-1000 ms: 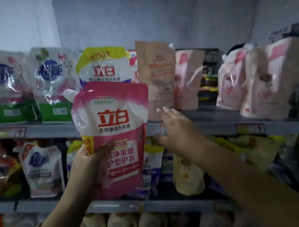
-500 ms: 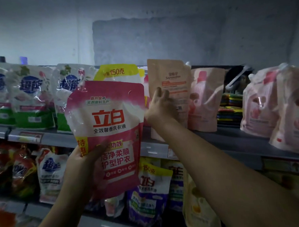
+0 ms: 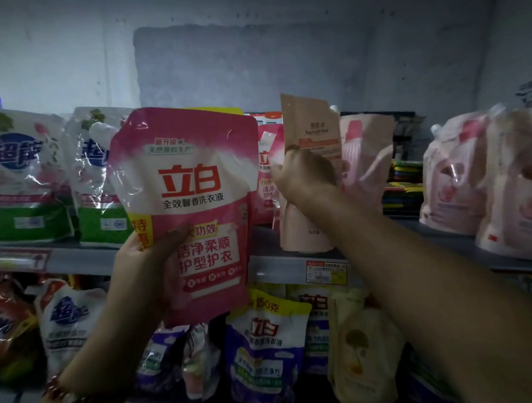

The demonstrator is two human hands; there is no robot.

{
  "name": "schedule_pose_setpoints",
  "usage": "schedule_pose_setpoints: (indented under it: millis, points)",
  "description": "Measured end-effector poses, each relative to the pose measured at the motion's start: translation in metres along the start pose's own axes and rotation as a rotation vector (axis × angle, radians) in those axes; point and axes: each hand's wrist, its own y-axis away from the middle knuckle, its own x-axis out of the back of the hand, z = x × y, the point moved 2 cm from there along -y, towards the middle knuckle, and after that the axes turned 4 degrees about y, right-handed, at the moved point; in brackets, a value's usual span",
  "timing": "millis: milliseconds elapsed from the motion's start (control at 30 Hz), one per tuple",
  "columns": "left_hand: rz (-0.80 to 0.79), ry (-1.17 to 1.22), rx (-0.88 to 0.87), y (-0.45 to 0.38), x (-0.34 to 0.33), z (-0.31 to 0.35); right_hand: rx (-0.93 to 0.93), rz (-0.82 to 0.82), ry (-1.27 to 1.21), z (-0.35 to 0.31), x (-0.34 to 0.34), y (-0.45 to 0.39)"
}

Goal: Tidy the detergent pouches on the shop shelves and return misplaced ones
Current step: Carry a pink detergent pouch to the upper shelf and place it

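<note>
Dim grey concrete wall up top, stocked metal shelves below it, and right up close both arms are in play. Nearest is the left hand [image 3: 145, 261], a beaded bracelet [image 3: 64, 393] on its wrist, thumb across the front and fingers curled behind the lower half of a big pink-and-white plastic detergent pouch with red lettering [image 3: 192, 210]. That pouch is held upright in the air, in front of the upper shelf's grey front edge [image 3: 279, 266], with its white spout cap at the top left corner.

Over on the other side, the right forearm runs up from the bottom right corner and the right hand [image 3: 306, 178] is at the upper shelf, seen from the back. Its fingers [image 3: 291, 150] are hooked round the left edge of a tall tan paper-look pouch [image 3: 313, 129], which stands upright on that shelf, its pale pink base near the front edge. Just left of that hand, a second pink-and-white pouch [image 3: 265, 171] peeks out from behind the held one.

Further along the upper shelf: two green-and-white pouches with blue logos [image 3: 23, 178] on the left, and pale pink pouches [image 3: 458, 174] leaning on the right. A white price label [image 3: 325, 270] sits on the shelf edge under the tan pouch.

Down on the lower shelf, a purple-and-yellow pouch [image 3: 265, 347] stands beside a cream one [image 3: 356, 349].
</note>
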Motion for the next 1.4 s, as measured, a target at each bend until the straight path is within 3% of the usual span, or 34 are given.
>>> schedule_pose_setpoints:
  millis: [233, 467, 633, 800, 867, 933, 1000, 1033, 1100, 1133, 1233, 1400]
  points:
    - [-0.07, 0.038, -0.002, -0.015, -0.008, 0.001, -0.113, -0.03, 0.024, 0.066, 0.035, -0.004]
    - [-0.154, 0.119, -0.012, -0.03, -0.05, 0.003, -0.386, -0.107, -0.009, 0.182, 0.065, -0.009]
    - [-0.2, 0.176, -0.04, -0.042, -0.091, -0.007, -0.493, 0.071, -0.114, 0.222, 0.067, -0.003]
    - [-0.229, 0.201, -0.003, -0.057, -0.128, -0.025, -0.613, 0.096, -0.231, 0.258, 0.058, -0.007]
    - [-0.246, 0.199, 0.015, -0.065, -0.139, -0.034, -0.664, 0.223, -0.315, 0.251, 0.065, -0.008]
    - [-0.252, 0.174, 0.03, -0.072, -0.148, -0.044, -0.579, 0.473, -0.324, 0.225, 0.077, -0.005]
    - [-0.256, 0.158, 0.051, -0.079, -0.154, -0.052, -0.268, 0.667, -0.27, 0.187, 0.086, -0.001]
    - [-0.262, 0.158, 0.056, -0.082, -0.157, -0.053, -0.116, 0.678, -0.253, 0.167, 0.088, 0.002]
    - [-0.3, 0.102, 0.019, -0.088, -0.163, -0.052, 0.086, 0.549, -0.305, 0.138, 0.08, 0.0]
    - [-0.328, 0.041, -0.017, -0.09, -0.166, -0.05, 0.101, 0.427, -0.358, 0.128, 0.074, -0.004]
    - [-0.389, -0.132, -0.065, -0.093, -0.164, -0.049, -0.048, 0.067, -0.563, 0.113, 0.05, -0.017]
    - [-0.376, -0.435, -0.087, -0.099, -0.149, -0.057, -0.254, -0.031, -0.621, 0.122, 0.021, -0.021]
